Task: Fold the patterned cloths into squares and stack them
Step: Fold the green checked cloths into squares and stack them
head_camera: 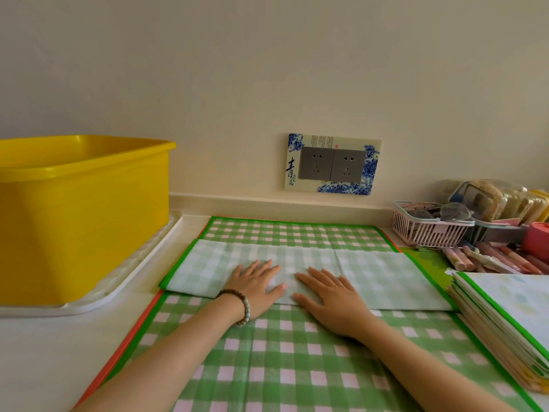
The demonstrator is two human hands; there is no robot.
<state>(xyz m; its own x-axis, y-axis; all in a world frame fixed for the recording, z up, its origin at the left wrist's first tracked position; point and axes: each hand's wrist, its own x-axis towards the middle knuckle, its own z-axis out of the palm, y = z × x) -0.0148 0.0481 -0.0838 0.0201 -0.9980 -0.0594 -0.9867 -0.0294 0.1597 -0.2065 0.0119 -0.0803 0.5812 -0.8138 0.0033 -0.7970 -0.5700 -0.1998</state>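
Two bare forearms reached in from the bottom edge over a bright green gingham cloth (282, 358) spread on the white bench (44, 352). Both sets of fingers lay straight and slightly spread, gripping nothing. The left hand (255, 285), with a beaded bracelet (242, 304) at its wrist, and the right hand (332, 298) pressed palm-down side by side, close but not touching. They rested on a folded band of cloth (386, 278) lying crosswise over the middle of the gingham, its paler checked side up and a green border at its left end. It was unclear whether the band was part of the same cloth. Just right of it sat a stack of folded cloths (505, 316). Beyond the stack were pink pens (490, 260) and a pink basket (427, 230) holding glasses. At far left a yellow tub (83, 218) stood on a white tray (133, 281). A double wall socket (332, 165) with a blue floral surround was behind.
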